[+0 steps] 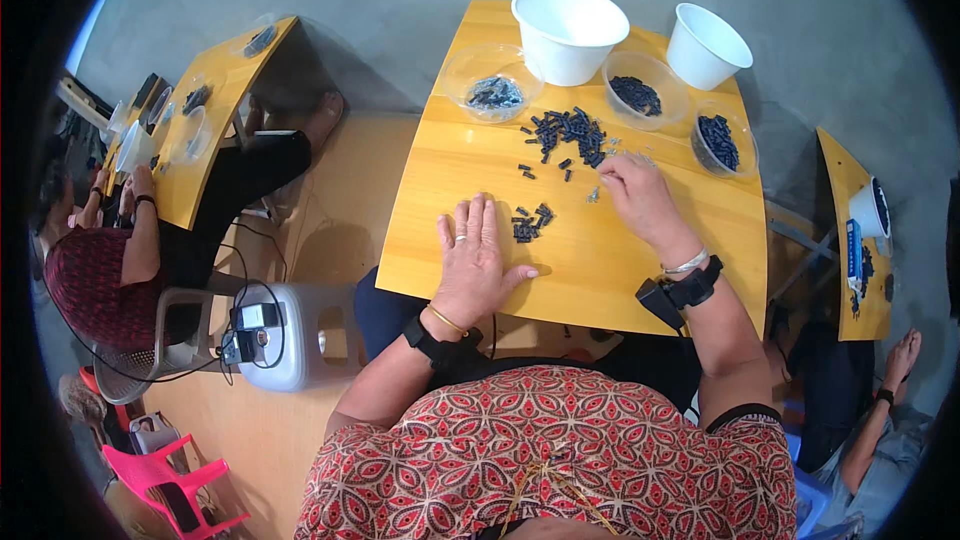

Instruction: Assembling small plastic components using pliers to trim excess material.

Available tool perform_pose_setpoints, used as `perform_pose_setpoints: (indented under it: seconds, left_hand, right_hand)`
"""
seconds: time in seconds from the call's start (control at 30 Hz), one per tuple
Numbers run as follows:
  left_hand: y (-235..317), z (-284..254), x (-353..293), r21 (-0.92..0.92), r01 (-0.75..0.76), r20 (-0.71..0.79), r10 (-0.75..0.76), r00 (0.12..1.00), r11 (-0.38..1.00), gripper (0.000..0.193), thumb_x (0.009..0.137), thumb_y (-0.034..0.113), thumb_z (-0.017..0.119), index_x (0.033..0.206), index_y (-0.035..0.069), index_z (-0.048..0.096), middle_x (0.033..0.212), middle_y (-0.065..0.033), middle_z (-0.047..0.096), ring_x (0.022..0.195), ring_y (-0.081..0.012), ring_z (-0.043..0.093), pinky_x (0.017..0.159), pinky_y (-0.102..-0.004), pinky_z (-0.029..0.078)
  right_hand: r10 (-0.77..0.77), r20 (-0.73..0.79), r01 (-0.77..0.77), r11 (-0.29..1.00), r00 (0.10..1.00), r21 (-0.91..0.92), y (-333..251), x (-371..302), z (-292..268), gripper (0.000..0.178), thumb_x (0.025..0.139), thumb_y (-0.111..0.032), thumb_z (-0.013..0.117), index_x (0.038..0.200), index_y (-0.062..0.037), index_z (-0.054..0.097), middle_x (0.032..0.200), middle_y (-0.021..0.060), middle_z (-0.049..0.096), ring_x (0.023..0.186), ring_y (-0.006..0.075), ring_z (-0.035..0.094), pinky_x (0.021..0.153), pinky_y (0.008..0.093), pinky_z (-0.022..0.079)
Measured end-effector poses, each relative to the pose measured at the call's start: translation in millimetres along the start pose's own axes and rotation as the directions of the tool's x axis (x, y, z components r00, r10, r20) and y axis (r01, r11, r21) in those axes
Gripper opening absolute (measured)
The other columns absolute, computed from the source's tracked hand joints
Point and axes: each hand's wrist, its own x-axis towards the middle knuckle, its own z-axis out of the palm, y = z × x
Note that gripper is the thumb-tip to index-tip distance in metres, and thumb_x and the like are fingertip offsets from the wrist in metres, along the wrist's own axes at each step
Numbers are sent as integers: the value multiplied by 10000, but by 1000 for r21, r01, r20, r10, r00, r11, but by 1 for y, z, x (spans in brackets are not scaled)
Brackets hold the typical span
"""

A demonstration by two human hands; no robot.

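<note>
My left hand (478,265) lies flat on the yellow wooden table (430,230), fingers stretched out and holding nothing. Beside its fingertips is a small cluster of short black plastic pieces (532,224). My right hand (642,202) has its thumb and fingers pinched together just above the tabletop; whatever is between them is too small to make out. Tiny silvery metal bits (594,196) lie right below those fingertips. Farther off, left of the right hand, spreads a bigger heap of the black pieces (566,132).
Along the far edge stand two white tubs (570,50) and clear bowls: one holds silvery parts (495,93), two hold black pieces (636,95). People work at other tables (225,90) on both sides. A white plastic bin (285,340) and a pink stool (165,470) are on the left.
</note>
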Motion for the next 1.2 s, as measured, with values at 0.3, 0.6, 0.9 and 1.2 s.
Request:
perform_pose_setpoints:
  seconds: [0.3,0.6,0.9,1.2]
  left_hand:
    - [-1,2,2,48,-35,-1,35,999,998,908,767,505,588,1330,-112,231,1399,-251,247,1286,-429,228,1024,-587,124]
    - [-2,3,3,20,-33,-59,34,998,999,903,763,519,586,1324,-102,249,1383,-241,285,1274,-421,261,1021,-586,123]
    - [5,-19,-1,-697,3,-86,-87,993,717,378,787,101,675,1125,-20,558,934,-107,603,822,-186,567,745,-283,472]
    - [9,4,-3,-954,281,280,-26,960,102,113,855,90,611,926,7,642,711,11,595,596,-44,505,563,-185,435]
  right_hand:
    - [-196,38,200,956,980,-214,10,31,33,117,754,19,556,862,-27,559,798,121,517,801,302,507,708,385,421]
    - [-231,123,255,937,965,-239,10,34,40,92,752,14,515,831,-23,545,813,110,512,838,293,485,762,385,415]
    - [-250,115,230,960,961,162,-76,-28,25,86,759,35,527,830,-10,512,777,141,529,773,342,522,686,411,445]
    - [-281,88,248,928,956,278,-72,-52,20,118,737,30,557,848,-10,547,799,142,538,790,328,535,687,399,450]
